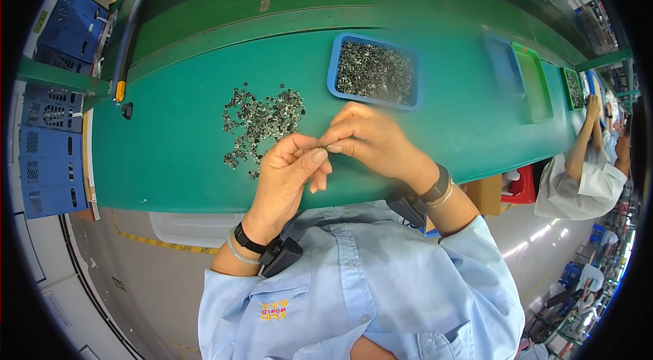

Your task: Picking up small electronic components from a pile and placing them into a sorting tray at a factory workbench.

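My left hand (291, 164) and my right hand (365, 139) meet over the near part of the green work surface (183, 156). Thumb and forefinger of each are pinched together on a tiny part (322, 147), mostly covered by the fingertips, so its kind is unclear. Just beyond my left hand lies a loose pile of small black and silvery metal pieces (262, 118). Past my right hand stands a blue tray (332, 73) filled with many similar small pieces.
Farther right stand another blue tray (505, 67) and a green tray (534, 84). A person in a white top (578, 186) works at the far right end. Blue crates (51, 169) are stacked at the left. A white bin (183, 227) sits under the table edge.
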{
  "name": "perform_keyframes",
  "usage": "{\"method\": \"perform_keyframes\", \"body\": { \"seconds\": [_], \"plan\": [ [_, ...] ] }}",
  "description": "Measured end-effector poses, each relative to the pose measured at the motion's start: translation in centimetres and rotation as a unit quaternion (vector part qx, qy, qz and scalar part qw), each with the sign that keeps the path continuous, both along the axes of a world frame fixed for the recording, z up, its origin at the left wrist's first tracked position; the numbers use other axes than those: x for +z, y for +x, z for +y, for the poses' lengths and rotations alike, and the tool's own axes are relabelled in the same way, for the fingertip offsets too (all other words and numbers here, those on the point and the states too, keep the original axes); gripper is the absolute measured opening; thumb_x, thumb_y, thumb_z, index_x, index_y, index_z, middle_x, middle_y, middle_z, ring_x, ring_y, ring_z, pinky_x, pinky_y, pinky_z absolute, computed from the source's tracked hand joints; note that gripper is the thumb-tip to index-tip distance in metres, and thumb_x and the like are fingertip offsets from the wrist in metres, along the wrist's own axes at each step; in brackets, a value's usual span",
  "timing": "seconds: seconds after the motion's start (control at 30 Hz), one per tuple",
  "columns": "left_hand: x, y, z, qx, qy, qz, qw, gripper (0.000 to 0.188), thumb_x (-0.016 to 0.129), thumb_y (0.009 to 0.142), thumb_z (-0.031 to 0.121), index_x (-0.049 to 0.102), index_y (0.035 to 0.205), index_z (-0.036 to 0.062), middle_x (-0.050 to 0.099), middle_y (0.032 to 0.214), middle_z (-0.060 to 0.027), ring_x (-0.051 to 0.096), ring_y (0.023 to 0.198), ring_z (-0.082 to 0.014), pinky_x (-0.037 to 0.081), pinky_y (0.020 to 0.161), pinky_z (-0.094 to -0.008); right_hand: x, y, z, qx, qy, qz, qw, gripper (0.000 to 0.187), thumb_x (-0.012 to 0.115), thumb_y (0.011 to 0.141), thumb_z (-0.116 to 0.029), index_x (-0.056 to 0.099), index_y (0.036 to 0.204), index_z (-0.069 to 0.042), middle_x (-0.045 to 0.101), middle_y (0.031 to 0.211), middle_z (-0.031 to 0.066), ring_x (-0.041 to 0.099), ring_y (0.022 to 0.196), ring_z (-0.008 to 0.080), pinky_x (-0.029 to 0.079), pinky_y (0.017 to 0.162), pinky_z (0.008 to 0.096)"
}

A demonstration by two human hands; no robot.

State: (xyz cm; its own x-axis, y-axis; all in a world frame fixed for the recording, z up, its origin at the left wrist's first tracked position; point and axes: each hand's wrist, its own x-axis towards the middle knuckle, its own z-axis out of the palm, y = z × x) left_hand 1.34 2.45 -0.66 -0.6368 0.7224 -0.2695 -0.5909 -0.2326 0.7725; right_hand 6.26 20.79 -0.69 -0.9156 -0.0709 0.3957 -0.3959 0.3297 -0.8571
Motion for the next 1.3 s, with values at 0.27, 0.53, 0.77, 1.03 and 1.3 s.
{"method": "perform_keyframes", "body": {
  "seconds": [0.27, 0.53, 0.77, 1.03, 1.3],
  "plan": [
    [0.5, 0.6, -0.2, 0.008, -0.054, 0.098, 0.994, 0.007, 0.06, 0.089, 0.009, 0.058, 0.091, 0.0029, 0.063, 0.072, -0.0052, 0.057, 0.056, -0.0098, 0.041, 0.049, -0.0199, -0.3, 1.3, -0.7, -0.017, -0.053, 0.022, 0.998, 0.016, 0.066, 0.08, -0.004, 0.066, 0.096, -0.006, 0.061, 0.084, 0.0058, 0.06, 0.078, 0.0197, 0.049, 0.066, 0.0301],
    [0.9, 0.2, -0.4, -0.022, -0.063, 0.1, 0.993, 0.007, 0.06, 0.089, 0.009, 0.057, 0.089, 0.0031, 0.063, 0.072, -0.0051, 0.058, 0.057, -0.01, 0.041, 0.049, -0.0197, -0.5, 1.9, -1.0, -0.021, -0.081, -0.002, 0.996, 0.015, 0.066, 0.079, -0.002, 0.065, 0.094, -0.006, 0.061, 0.087, 0.0056, 0.059, 0.081, 0.0195, 0.049, 0.069, 0.031],
    [0.6, -0.3, -0.7, -0.067, -0.059, 0.075, 0.993, 0.01, 0.059, 0.09, 0.013, 0.056, 0.088, 0.0033, 0.06, 0.069, -0.0046, 0.056, 0.055, -0.0108, 0.041, 0.048, -0.0208, 0.4, 1.5, -0.6, -0.007, -0.011, 0.015, 1.0, 0.014, 0.066, 0.079, -0.003, 0.065, 0.093, -0.006, 0.061, 0.085, 0.0057, 0.061, 0.079, 0.0201, 0.05, 0.067, 0.0296],
    [0.7, 0.1, -0.8, -0.047, 0.042, -0.011, 0.998, 0.017, 0.056, 0.093, 0.02, 0.055, 0.092, 0.0031, 0.057, 0.066, -0.0059, 0.052, 0.054, -0.012, 0.041, 0.048, -0.0231, 0.5, 1.8, -1.3, -0.043, -0.047, 0.011, 0.998, 0.015, 0.07, 0.075, -0.002, 0.064, 0.088, -0.006, 0.06, 0.086, 0.0062, 0.059, 0.079, 0.0204, 0.048, 0.066, 0.0314],
    [-0.4, 0.2, -0.3, -0.05, 0.14, -0.096, 0.984, 0.018, 0.057, 0.092, 0.021, 0.054, 0.092, 0.0042, 0.055, 0.065, -0.0062, 0.049, 0.051, -0.0137, 0.037, 0.046, -0.0257, 0.3, 1.3, -1.9, -0.052, -0.038, 0.052, 0.997, 0.016, 0.069, 0.076, -0.002, 0.063, 0.09, -0.007, 0.06, 0.086, 0.0056, 0.06, 0.078, 0.0179, 0.05, 0.064, 0.0284]
  ]
}}
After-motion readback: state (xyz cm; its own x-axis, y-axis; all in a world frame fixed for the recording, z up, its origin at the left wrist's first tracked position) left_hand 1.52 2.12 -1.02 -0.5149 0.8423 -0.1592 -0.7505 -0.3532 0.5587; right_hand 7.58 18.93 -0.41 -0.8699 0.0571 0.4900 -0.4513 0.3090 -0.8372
